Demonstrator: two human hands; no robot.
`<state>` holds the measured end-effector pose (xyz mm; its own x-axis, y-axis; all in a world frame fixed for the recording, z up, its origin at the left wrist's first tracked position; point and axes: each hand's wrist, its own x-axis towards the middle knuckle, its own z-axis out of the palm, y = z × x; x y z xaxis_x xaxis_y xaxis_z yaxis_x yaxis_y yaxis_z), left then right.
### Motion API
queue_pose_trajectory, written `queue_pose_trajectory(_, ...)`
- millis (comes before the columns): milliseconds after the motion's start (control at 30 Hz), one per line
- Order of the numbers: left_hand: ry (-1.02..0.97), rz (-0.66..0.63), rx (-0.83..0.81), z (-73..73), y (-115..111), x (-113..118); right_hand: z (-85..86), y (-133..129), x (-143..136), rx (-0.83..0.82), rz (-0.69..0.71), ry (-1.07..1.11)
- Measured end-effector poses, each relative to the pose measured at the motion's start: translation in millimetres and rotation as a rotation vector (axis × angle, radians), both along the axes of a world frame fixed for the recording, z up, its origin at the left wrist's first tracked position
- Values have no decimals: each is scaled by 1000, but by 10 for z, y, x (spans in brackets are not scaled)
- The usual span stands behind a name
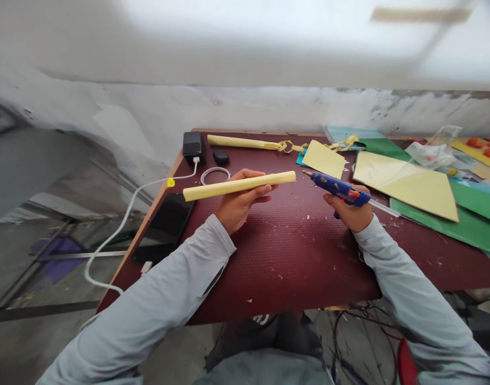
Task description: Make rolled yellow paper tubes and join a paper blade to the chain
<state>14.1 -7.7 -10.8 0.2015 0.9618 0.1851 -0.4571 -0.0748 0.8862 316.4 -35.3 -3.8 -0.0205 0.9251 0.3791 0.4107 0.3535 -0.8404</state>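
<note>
My left hand (241, 202) grips a rolled yellow paper tube (212, 189) around its middle and holds it level above the dark red table (293, 256). My right hand (351, 209) holds a blue glue gun (337, 188), its nozzle pointing left, a short gap from the tube's right end. A clear glue stick (385, 208) sticks out of the gun's back.
A second yellow tube (239, 142) lies at the far edge, with curled yellow paper strips beside it. Yellow paper sheets (405, 184) and green sheets (465, 214) cover the right side. At left are a black phone (166, 224), a charger block (192, 145), a white cable (120, 224).
</note>
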Motion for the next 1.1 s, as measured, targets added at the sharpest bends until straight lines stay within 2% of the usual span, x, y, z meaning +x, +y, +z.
queue_pose_trajectory(100,-14,-3,-8,-3,10,-5,46,-26,-18,141,-130,-116)
queue_pose_trajectory(167,-18,-4,-21,-2,14,-8,111,-82,-77,203,-66,-184)
queue_pose_trajectory(267,-14,-8,-51,5,3,-6,181,-182,-193,385,106,-280)
queue_pose_trajectory(400,16,-29,-84,18,-44,18,124,-233,-282,554,282,-482)
queue_pose_trajectory(500,11,-43,-88,14,-81,48,26,-202,-287,558,346,-597)
queue_pose_trajectory(633,-12,-83,-96,7,-112,78,-33,-172,-300,561,386,-607)
queue_pose_trajectory(900,-48,-150,-82,20,-124,59,79,-202,-343,606,385,-571)
queue_pose_trajectory(1100,-58,-162,-52,16,-117,50,139,-218,-351,552,407,-501)
